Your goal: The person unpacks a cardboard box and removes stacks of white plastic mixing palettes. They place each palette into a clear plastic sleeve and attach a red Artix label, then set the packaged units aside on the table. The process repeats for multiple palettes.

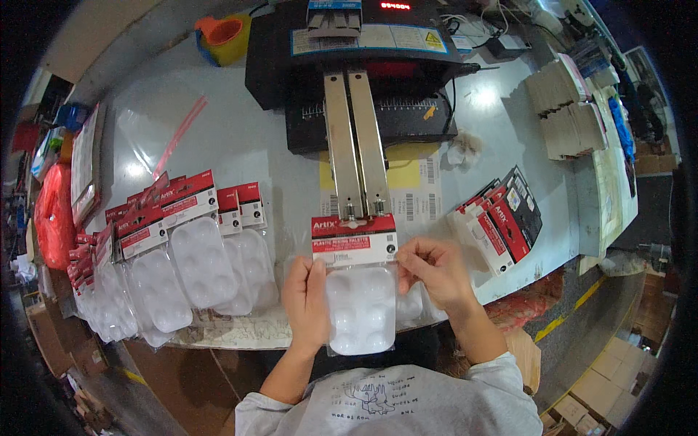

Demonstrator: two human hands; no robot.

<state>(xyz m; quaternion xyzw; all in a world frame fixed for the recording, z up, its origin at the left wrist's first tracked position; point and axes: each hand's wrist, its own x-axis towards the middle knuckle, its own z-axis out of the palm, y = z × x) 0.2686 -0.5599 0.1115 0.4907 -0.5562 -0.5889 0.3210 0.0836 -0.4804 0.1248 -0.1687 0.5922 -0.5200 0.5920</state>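
Observation:
A white plastic paint palette (361,305) in a clear bag, topped by a red and white header card (354,243), is held in front of me. My left hand (307,299) pinches its left edge just below the card, thumb on top. At the card's lower right corner, my right hand (435,270) closes thumb and fingers on the edge. The card's top edge meets the ends of two metal arms (349,138) reaching out from a black bench machine (349,54). Part of another white palette (411,304) shows beneath my right hand.
Several bagged palettes (200,261) with header cards overlap at the left. A pile of loose header cards (502,221) lies to the right, with stacked cards (567,109) farther back. A red bag (55,216) and a yellow tape dispenser (227,40) stand at the left and back.

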